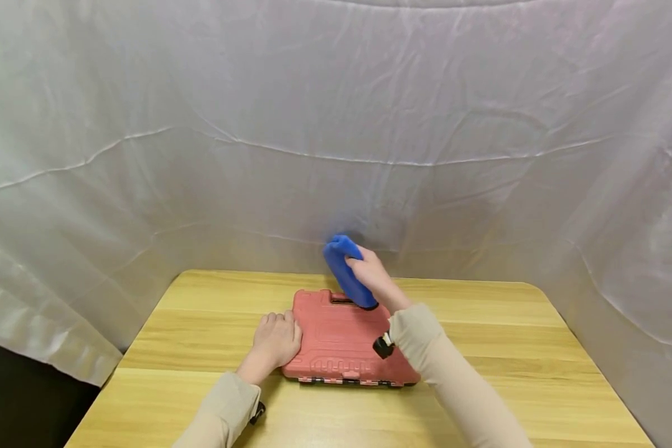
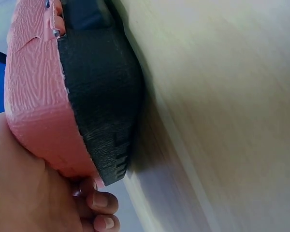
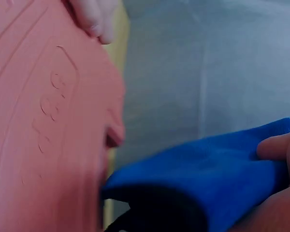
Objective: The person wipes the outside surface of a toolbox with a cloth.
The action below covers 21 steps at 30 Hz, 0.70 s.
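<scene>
Because its lid is closed, you cannot see into the red textured plastic case with the black base, which lies flat near the middle of the wooden tabletop. What the long, soft blue fabric piece may hold cannot be made out either: its lower end gapes dark, cut off by the bottom of the right wrist view. It tilts over the case's back edge, toward the tabletop's back edge; whether the two touch is unclear. Your right hand has thumb and fingers clamped on that fabric, most fingertips hidden. Your right arm reaches forward, covering the case's back right corner. Your left hand rests at the case's left edge, fingers close together and curled down over the side. Pale beige sleeves cover your forearms; the tabletop's front edge is cut off.
</scene>
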Tool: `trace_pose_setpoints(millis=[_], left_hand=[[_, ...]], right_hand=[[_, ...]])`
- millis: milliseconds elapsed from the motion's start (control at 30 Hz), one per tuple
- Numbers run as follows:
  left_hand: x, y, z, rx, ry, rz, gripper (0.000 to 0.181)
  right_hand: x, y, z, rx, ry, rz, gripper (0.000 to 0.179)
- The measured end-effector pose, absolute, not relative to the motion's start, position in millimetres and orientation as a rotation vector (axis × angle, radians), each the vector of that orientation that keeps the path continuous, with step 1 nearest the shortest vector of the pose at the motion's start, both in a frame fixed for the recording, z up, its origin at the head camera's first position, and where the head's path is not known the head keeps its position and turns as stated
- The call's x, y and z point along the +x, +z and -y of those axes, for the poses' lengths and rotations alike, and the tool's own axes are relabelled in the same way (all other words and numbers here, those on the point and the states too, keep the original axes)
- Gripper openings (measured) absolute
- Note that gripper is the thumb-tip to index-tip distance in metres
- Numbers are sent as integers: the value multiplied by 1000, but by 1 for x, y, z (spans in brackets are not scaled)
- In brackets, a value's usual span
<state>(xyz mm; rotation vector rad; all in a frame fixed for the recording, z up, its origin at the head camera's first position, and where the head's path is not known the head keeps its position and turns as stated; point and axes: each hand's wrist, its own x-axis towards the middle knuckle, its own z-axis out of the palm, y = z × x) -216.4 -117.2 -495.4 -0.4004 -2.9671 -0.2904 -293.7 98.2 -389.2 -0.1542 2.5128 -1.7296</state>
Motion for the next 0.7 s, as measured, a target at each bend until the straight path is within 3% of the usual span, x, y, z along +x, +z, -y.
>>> trace_pose_setpoints(millis=[700], left_hand=[[-221, -497, 117, -422, -283, 2946, 24]], right_hand=[[-318, -446, -29, -545, -943, -2805, 34]])
